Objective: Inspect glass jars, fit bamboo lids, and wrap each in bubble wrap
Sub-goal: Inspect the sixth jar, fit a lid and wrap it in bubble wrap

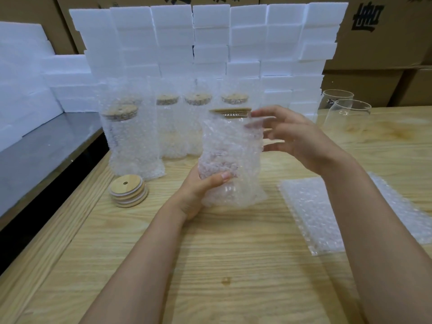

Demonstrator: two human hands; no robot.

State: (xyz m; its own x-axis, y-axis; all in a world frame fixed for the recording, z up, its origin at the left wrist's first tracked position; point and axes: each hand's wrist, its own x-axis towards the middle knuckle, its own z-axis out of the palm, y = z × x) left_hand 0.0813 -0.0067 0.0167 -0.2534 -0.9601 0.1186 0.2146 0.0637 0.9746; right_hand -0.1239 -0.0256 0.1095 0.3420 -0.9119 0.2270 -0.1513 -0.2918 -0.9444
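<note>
Jar in bubble wrap, bamboo lid on, is held upright at the middle of the wooden table, the left hand gripping its lower part and the right hand, fingers straight and spread, touching the wrap near the lid, before a row of wrapped jars.

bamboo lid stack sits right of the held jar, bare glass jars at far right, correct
No. In the head view the bamboo lid stack sits left of the held jar, not right; the bare glass jars are at far right.
</note>
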